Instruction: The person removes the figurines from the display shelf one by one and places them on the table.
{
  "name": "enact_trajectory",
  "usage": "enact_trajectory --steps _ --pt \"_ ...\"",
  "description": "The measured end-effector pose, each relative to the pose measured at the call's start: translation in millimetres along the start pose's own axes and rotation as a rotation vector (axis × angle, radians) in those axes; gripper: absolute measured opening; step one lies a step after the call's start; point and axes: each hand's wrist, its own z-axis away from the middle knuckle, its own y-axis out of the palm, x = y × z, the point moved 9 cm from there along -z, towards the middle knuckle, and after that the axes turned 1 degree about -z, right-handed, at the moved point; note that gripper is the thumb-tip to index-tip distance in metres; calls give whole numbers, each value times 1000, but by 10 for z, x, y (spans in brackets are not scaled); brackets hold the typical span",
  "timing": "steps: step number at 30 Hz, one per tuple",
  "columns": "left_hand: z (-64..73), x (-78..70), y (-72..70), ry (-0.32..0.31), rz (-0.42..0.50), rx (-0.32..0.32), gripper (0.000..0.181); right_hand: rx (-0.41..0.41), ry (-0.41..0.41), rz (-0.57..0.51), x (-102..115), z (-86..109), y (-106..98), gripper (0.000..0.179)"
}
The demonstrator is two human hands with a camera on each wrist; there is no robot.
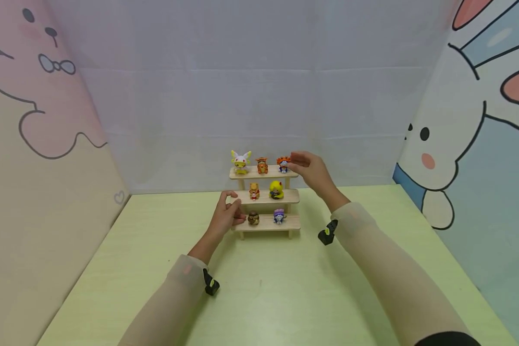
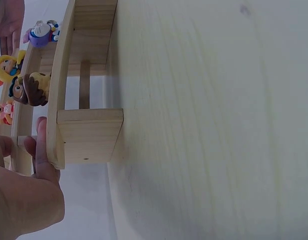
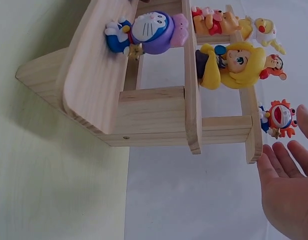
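Observation:
A small three-tier wooden display shelf [image 1: 265, 196] stands at the table's far side. My left hand [image 1: 224, 216] is at its left end; fingers touch the bottom tier [image 2: 58, 95] beside a brown owl figurine [image 2: 31, 90]. At the top tier's right end, my right hand [image 1: 313, 172] has its thumb and fingers spread close beside a blue-and-white cat figurine in a red crab hat [image 3: 281, 116]; contact is unclear. A tiger figurine [image 1: 262, 166] and a figurine in white-and-yellow eared headgear [image 1: 240, 162] share that tier.
On the middle tier sit a bear figurine [image 1: 254, 191] and a yellow-haired figurine [image 3: 233, 65]. A purple-hatted cat figurine [image 3: 149, 32] is on the bottom tier. Behind the pale green table [image 1: 259, 288] hangs a white cloth [image 1: 251, 96]; printed walls flank both sides.

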Motion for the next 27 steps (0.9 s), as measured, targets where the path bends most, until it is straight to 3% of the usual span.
enact_trajectory --steps 9,27 --pt "7 -33 7 -23 16 30 29 26 16 -16 -4 -103 45 54" --pt "22 -36 1 4 -6 -5 19 43 46 38 -13 -178 132 47"
